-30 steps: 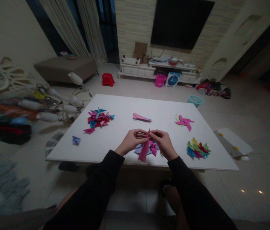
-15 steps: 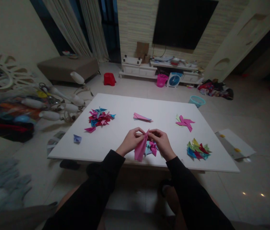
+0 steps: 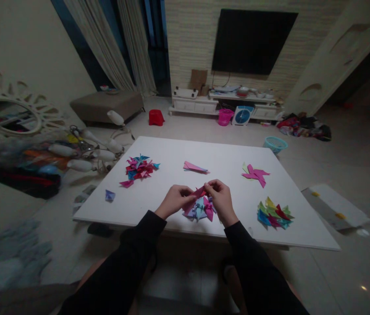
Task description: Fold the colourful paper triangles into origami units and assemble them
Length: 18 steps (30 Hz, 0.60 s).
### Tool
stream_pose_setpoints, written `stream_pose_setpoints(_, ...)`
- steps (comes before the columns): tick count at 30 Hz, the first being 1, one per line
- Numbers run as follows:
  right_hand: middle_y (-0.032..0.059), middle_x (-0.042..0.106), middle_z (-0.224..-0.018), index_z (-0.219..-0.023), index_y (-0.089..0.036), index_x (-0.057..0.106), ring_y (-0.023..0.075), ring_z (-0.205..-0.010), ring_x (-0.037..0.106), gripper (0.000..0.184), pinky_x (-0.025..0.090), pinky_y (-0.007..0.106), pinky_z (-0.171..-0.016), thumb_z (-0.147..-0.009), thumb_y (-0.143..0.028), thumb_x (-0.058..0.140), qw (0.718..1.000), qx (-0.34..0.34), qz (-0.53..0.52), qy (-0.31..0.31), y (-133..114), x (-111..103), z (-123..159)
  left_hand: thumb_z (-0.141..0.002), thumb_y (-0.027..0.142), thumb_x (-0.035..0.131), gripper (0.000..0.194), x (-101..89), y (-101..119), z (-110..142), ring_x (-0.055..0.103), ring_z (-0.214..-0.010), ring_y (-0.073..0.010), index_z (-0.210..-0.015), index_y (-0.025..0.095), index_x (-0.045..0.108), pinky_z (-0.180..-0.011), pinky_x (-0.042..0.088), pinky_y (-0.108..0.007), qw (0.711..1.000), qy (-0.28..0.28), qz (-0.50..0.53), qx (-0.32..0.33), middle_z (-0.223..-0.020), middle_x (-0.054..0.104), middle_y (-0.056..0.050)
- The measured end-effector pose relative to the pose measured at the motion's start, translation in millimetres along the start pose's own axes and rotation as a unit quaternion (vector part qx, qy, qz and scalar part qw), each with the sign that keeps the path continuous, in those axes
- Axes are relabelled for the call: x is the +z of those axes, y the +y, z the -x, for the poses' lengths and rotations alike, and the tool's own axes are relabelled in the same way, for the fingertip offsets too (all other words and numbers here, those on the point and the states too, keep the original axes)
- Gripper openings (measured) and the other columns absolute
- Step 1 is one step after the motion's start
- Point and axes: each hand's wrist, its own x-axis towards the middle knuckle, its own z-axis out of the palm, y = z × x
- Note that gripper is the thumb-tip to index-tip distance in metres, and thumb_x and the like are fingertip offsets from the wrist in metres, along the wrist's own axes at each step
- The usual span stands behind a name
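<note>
The pink paper (image 3: 199,193) was gripped between the thumb and fingers of the left hand (image 3: 175,201), its far end pinched by the fingertips of the right hand (image 3: 219,197). Beneath the paper, a folded cluster (image 3: 199,210) was partly covered. Beyond the paper, a slim stack (image 3: 195,167) was laid; a red-and-blue pile (image 3: 140,167) was set left of it, a multicoloured pile (image 3: 275,213) right.

Pale curtains (image 3: 135,48) hang by a dark window (image 3: 157,48), left of a striped wall (image 3: 191,43) above a glossy tiled floor (image 3: 178,127).
</note>
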Motion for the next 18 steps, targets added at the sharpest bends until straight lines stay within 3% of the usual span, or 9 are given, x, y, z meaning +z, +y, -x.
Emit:
stream_pose_setpoints(6,0.0001,0.064,-0.061,-0.071,-0.019,0.064,0.0142,-0.057,0.058,0.025,0.044,0.027,-0.057,-0.081,-0.041,0.068,0.998,-0.039,0.043,-0.005,-7.6,-5.7,2.2,-0.075,0.031,0.076,0.02,-9.6,-4.4,-6.0,0.062,-0.054,-0.015,-0.079,0.012,0.078,-0.052,0.048,-0.024,1.0,-0.015,-0.016,0.004,-0.065,0.072,-0.006)
stream_pose_setpoints(10,-0.0003,0.063,-0.064,-0.071,-0.02,0.062,0.0149,-0.06,0.058,0.024,0.045,0.027,-0.059,-0.082,-0.041,0.066,0.994,-0.082,0.054,0.044,-17.7,-18.5,-0.2,-0.08,0.033,0.071,0.023,-11.3,-12.6,-5.0,0.059,-0.048,-0.0153,-0.085,0.012,0.079,-0.05,0.047,-0.026,0.998,-0.009,-0.064,-0.009,-0.057,0.068,-0.004)
stream_pose_setpoints(14,0.0003,0.063,-0.066,-0.071,-0.02,0.061,0.0152,-0.06,0.058,0.026,0.046,0.028,-0.059,-0.08,-0.044,0.067,0.995,-0.07,0.003,0.076,-24.9,-35.4,-3.6,-0.083,0.034,0.069,0.022,-14.7,-15.8,-3.4,0.066,-0.066,-0.0184,-0.09,0.018,0.081,-0.064,0.05,-0.029,0.978,0.095,-0.18,0.046,-0.072,0.073,-0.007)
stream_pose_setpoints(18,0.0011,0.063,-0.065,-0.069,-0.02,0.061,0.0167,-0.061,0.059,0.026,0.046,0.03,-0.061,-0.079,-0.043,0.066,0.998,-0.059,0.017,0.031,-26.7,-42.7,-1.5,-0.084,0.029,0.07,0.014,-13.4,-5.2,-5.3,0.065,-0.086,-0.022,-0.088,0.022,0.082,-0.081,0.048,-0.034,0.942,0.168,-0.27,0.107,-0.082,0.075,-0.007)
